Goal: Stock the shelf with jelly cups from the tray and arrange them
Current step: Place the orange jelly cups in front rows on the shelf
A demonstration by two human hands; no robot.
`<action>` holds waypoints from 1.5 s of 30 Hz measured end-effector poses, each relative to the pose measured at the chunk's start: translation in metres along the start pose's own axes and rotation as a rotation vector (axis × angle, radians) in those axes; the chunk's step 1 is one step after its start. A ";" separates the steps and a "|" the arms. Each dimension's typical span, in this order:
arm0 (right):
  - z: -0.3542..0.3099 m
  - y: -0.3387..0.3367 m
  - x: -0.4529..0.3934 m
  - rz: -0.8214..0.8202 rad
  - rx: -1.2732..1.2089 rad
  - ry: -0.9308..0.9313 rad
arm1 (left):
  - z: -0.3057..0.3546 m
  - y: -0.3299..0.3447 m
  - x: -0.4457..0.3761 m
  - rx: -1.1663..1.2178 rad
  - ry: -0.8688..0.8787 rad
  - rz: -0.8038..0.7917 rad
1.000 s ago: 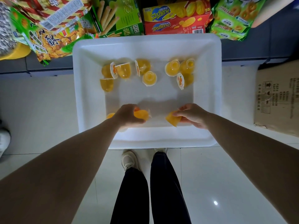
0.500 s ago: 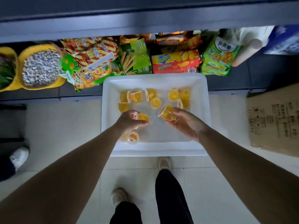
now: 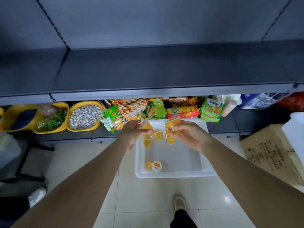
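Nearest the camera, a pale shoe [image 3: 179, 204] and a dark trouser leg [image 3: 182, 219] stand on the glossy white tiled floor [image 3: 148, 195]. Two bare forearms reach forward from the lower corners over a shallow white rectangular plastic tray [image 3: 172, 174] that sits on the floor. In the tray's near left corner lie two small orange jelly cups [image 3: 153, 166], touching each other, one showing its printed foil lid. More orange jelly cups [image 3: 158, 137] lie clustered at the tray's far end, partly hidden under the hands.

The left hand [image 3: 133, 134] is raised above the far left part of the tray, its fingers curled around an orange jelly cup with a clear rim [image 3: 145, 126]. The right hand [image 3: 189, 134] is raised opposite it, fingers pinching another orange jelly cup [image 3: 171, 125] held tilted, lid end up. The two held cups are near each other but apart.

Beyond the tray, the lowest dark grey metal shelf [image 3: 230, 127] carries bright snack packets [image 3: 131, 111], a green biscuit-stick box [image 3: 155, 109], a red cracker box [image 3: 182, 111] and yellow tubs of loose goods [image 3: 83, 116]. A brown cardboard carton [image 3: 269, 152] stands at right. Above, a wide dark grey shelf board [image 3: 164, 71] spans the view.
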State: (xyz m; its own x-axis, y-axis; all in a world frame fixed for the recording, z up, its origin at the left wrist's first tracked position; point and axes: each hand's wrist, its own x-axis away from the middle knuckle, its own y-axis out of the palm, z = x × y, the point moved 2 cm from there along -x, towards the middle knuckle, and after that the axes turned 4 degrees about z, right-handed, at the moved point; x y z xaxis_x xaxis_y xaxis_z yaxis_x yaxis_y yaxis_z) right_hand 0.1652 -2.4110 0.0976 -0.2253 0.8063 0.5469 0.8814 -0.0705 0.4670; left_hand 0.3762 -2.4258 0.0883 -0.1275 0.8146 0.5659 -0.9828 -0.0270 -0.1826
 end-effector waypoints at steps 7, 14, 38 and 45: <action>-0.072 0.124 0.086 0.040 0.067 -0.254 | 0.107 -0.084 0.100 0.112 0.217 0.029; -0.171 0.243 0.158 0.013 0.266 -0.581 | 0.238 -0.157 0.177 0.153 0.490 0.061; -0.354 0.423 -0.044 0.234 0.592 -0.825 | 0.468 -0.262 0.014 0.005 0.699 0.347; -0.358 0.421 -0.052 0.238 0.592 -0.796 | 0.464 -0.266 0.006 -0.036 0.747 0.310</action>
State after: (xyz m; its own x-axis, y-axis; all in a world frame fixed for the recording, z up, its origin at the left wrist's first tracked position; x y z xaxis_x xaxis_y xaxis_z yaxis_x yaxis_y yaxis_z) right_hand 0.3998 -2.6930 0.5145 0.1337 0.9810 -0.1405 0.9798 -0.1522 -0.1299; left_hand 0.5750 -2.6829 0.5134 -0.2582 0.9454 -0.1991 -0.9110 -0.3068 -0.2757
